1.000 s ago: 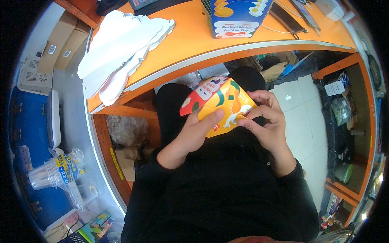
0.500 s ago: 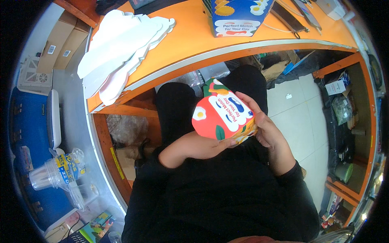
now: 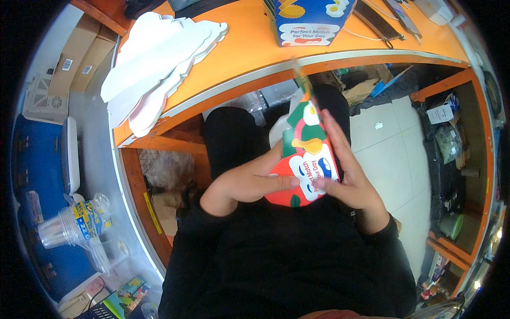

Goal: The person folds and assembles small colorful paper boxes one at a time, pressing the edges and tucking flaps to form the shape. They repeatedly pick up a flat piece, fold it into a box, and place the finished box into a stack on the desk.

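Observation:
Above my lap I hold a printed cardboard food carton (image 3: 305, 159), red and green with egg and drumstick pictures and a white label. My left hand (image 3: 255, 178) grips its left side, thumb laid across the red printed face and the other fingers hidden behind it. On the right edge, my right hand (image 3: 350, 183) presses its thumb against the label while its fingers stretch up along the side. A long printed panel rises toward the table, its tip blurred. Part of a white inner face shows to the left of that panel.
On the orange table (image 3: 244, 53) lies a stack of white die-cut card blanks (image 3: 159, 58). A blue printed carton (image 3: 308, 26) stands at the back, with a dark flat case (image 3: 377, 21) beside it. Clear plastic cups (image 3: 58, 228) lie at the left.
The carton has turned and come lower and nearer to me, and a long panel now points up. My left thumb has come onto its front face, and my right fingers have straightened.

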The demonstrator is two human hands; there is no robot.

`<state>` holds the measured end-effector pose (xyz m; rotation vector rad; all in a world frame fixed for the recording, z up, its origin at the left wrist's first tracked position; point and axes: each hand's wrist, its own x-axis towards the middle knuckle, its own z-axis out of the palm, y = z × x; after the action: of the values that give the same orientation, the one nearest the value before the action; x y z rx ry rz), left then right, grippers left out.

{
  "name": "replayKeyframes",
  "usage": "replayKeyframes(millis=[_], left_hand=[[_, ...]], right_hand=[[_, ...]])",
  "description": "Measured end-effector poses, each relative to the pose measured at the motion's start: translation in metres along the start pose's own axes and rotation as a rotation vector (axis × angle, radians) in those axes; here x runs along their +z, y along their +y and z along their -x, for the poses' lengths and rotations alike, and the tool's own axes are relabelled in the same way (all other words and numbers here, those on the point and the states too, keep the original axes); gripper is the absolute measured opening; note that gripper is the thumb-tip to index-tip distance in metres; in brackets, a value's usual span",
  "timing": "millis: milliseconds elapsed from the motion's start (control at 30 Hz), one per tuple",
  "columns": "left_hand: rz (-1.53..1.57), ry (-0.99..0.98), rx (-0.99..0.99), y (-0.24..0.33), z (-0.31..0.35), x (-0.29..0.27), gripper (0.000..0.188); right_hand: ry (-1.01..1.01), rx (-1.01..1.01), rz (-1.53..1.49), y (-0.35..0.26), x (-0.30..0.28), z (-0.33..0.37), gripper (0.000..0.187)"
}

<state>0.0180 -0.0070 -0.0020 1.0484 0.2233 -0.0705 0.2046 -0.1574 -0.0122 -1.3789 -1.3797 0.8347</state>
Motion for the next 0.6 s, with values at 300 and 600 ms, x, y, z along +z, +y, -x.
replayKeyframes(millis=[300,600], left_hand=[[-0.196,-0.204,-0.157,-0.016,0.0,-0.007,0.054],[0.56,-0.083,0.149,-0.044,0.008,-0.017,0.067]], right_hand=[[0.015,-0.063,0.318,0.008,0.012,0.004,0.058],[0.19,-0.289,0.094,0.004,0.009,0.006,0.029]])
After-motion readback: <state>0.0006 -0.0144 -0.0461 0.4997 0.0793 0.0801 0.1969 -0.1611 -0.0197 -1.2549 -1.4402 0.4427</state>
